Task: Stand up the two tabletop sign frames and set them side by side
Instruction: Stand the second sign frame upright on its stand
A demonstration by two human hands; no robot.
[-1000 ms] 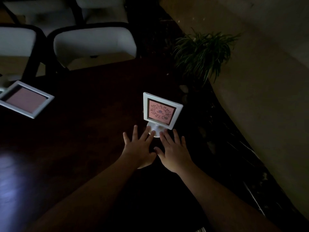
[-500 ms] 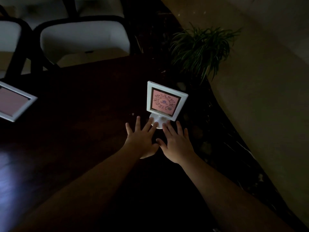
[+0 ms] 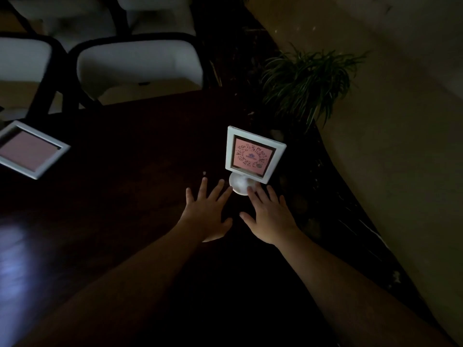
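Note:
A white sign frame with a pink printed card stands upright on its round white base near the right edge of the dark table. My left hand lies flat, fingers spread, its fingertips at the base's left side. My right hand is also flat and spread, fingertips touching the base's right side. Neither hand grips anything. A second white frame with a pink card lies flat at the table's far left, well apart from both hands.
White chairs with black frames stand behind the table's far edge. A potted green plant sits just past the right corner, close behind the standing frame. A beige floor lies to the right.
Both hands stay at the base of the standing frame, with the fingers a little more spread. The camera has shifted, so the flat frame sits more fully in view at left.

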